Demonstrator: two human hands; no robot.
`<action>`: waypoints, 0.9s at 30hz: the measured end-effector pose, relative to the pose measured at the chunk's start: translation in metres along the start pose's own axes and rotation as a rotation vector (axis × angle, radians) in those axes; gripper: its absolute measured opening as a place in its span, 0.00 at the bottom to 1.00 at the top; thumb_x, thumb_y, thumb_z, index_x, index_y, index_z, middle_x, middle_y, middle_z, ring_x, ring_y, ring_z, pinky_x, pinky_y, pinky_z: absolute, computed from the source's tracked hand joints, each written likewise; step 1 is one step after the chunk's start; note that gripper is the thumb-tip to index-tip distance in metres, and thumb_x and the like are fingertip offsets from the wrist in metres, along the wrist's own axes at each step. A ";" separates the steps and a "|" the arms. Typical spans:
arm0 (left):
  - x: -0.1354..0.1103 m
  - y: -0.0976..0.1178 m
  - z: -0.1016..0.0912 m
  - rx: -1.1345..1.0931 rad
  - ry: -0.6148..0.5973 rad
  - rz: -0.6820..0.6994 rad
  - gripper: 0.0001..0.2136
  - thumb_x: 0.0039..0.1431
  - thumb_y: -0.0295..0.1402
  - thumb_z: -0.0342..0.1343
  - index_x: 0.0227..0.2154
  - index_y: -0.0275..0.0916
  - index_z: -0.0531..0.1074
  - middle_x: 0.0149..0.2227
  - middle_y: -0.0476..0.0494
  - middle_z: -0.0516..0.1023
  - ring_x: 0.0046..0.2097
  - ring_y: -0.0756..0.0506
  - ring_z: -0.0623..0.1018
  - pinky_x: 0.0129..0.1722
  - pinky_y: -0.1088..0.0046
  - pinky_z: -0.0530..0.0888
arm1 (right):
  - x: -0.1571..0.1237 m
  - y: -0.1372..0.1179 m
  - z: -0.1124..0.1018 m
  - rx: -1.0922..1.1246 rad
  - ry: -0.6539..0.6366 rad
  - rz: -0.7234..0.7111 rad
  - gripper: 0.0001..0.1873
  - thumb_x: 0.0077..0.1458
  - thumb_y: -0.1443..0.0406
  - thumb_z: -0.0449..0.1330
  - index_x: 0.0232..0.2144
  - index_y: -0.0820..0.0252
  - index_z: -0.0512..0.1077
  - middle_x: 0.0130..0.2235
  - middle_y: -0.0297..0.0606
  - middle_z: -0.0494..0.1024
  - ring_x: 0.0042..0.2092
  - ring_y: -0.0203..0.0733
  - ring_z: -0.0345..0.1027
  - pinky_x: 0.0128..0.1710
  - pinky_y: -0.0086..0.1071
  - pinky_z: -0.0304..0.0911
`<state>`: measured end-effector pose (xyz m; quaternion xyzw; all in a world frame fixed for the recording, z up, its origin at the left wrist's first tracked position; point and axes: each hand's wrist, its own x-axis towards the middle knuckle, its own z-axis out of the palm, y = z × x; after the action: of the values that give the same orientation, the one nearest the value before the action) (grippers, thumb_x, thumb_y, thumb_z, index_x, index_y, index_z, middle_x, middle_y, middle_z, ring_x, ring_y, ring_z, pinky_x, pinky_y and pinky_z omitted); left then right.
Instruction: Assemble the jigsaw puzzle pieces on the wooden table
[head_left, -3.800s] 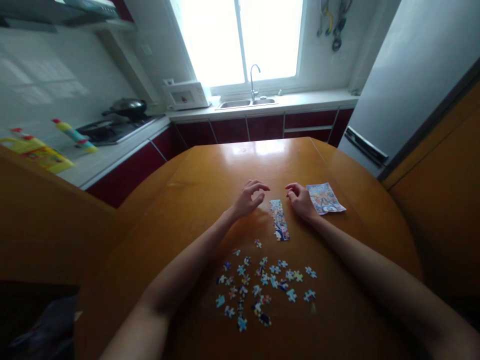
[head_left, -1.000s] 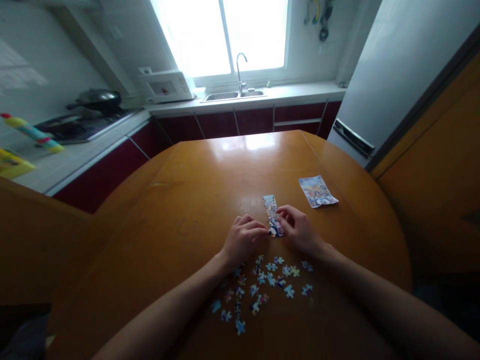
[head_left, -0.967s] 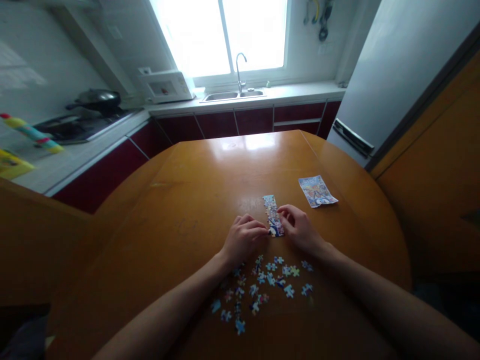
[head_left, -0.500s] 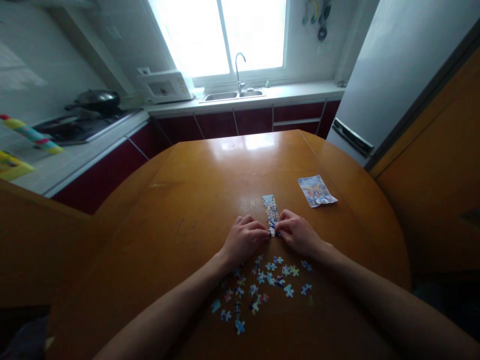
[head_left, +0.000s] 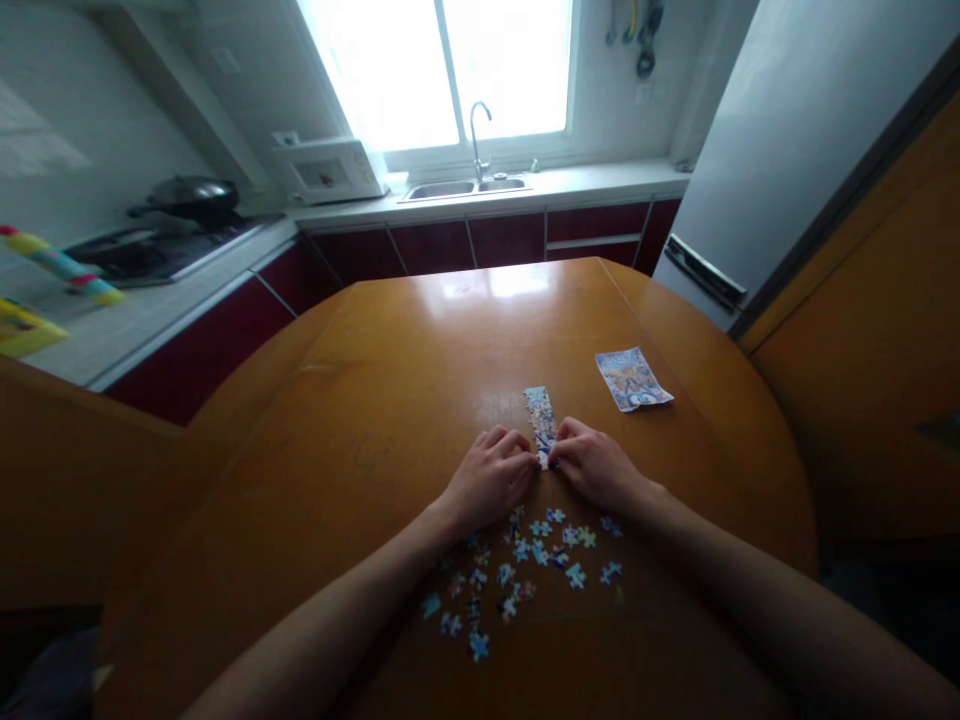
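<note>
A narrow strip of joined jigsaw puzzle (head_left: 541, 412) lies on the wooden table, running away from me. My left hand (head_left: 491, 472) has its fingers curled together, the tips against the left edge of the strip's near end. On the opposite edge, my right hand (head_left: 596, 465) pinches with thumb and forefinger at the strip's lower right corner. Any single piece under these fingertips is hidden. Several loose puzzle pieces (head_left: 575, 576) are scattered between my forearms, mostly light blue with some dark and coloured bits. Part of that scatter sits close under my left wrist.
A creased printed picture sheet (head_left: 634, 380) rests on the table (head_left: 420, 350) to the right of the strip. Beyond the table's far edge are a counter with a sink (head_left: 465, 188), a microwave (head_left: 330, 171) and a wok (head_left: 193, 195) on the stove. A fridge (head_left: 795, 130) stands at right.
Both hands stay at the near end of the strip, with only slight finger shifts. The whole view has moved a few pixels; the loose pieces and sheet lie as before.
</note>
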<state>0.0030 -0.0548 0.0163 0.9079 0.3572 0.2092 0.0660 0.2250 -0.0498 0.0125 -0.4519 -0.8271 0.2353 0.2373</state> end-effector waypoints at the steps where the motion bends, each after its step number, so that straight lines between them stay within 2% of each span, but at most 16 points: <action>1: 0.000 0.000 0.000 -0.013 0.008 -0.009 0.08 0.62 0.27 0.55 0.40 0.43 0.77 0.43 0.43 0.76 0.45 0.43 0.69 0.45 0.64 0.68 | 0.000 0.000 0.000 -0.006 0.000 -0.001 0.12 0.58 0.71 0.58 0.30 0.55 0.80 0.39 0.37 0.73 0.36 0.38 0.68 0.38 0.32 0.61; 6: -0.003 -0.005 0.003 -0.053 0.127 -0.070 0.12 0.59 0.20 0.51 0.36 0.41 0.78 0.41 0.42 0.73 0.45 0.42 0.68 0.45 0.64 0.70 | -0.001 -0.001 0.000 -0.036 0.001 -0.008 0.12 0.58 0.71 0.57 0.31 0.54 0.80 0.39 0.37 0.73 0.36 0.38 0.68 0.37 0.32 0.60; 11: -0.004 -0.007 0.003 -0.028 0.079 -0.015 0.14 0.59 0.20 0.53 0.36 0.46 0.80 0.42 0.43 0.73 0.45 0.42 0.67 0.45 0.64 0.70 | -0.001 -0.003 -0.001 -0.036 -0.001 -0.008 0.12 0.58 0.72 0.58 0.30 0.55 0.80 0.38 0.37 0.73 0.35 0.38 0.67 0.37 0.32 0.60; 17: -0.002 -0.004 0.001 0.005 0.032 0.000 0.13 0.58 0.21 0.55 0.36 0.46 0.81 0.43 0.43 0.73 0.46 0.42 0.67 0.46 0.63 0.71 | -0.001 -0.005 -0.002 -0.037 0.022 -0.031 0.13 0.56 0.73 0.58 0.31 0.55 0.81 0.38 0.38 0.73 0.36 0.39 0.67 0.38 0.33 0.61; 23: -0.003 -0.006 0.004 -0.050 0.057 -0.022 0.15 0.59 0.20 0.55 0.37 0.47 0.81 0.43 0.44 0.73 0.45 0.43 0.67 0.44 0.65 0.72 | -0.002 -0.009 0.000 -0.028 -0.018 -0.105 0.12 0.58 0.71 0.57 0.34 0.54 0.80 0.40 0.38 0.72 0.38 0.38 0.68 0.39 0.32 0.62; 27: -0.003 -0.007 0.007 -0.084 0.099 -0.026 0.14 0.60 0.21 0.54 0.35 0.47 0.81 0.40 0.44 0.74 0.44 0.44 0.67 0.43 0.66 0.72 | -0.003 -0.008 0.003 -0.043 -0.039 -0.099 0.12 0.59 0.71 0.57 0.33 0.55 0.80 0.40 0.37 0.72 0.37 0.37 0.68 0.38 0.31 0.62</action>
<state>-0.0005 -0.0511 0.0073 0.8882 0.3627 0.2676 0.0891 0.2193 -0.0569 0.0142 -0.4107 -0.8578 0.2141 0.2229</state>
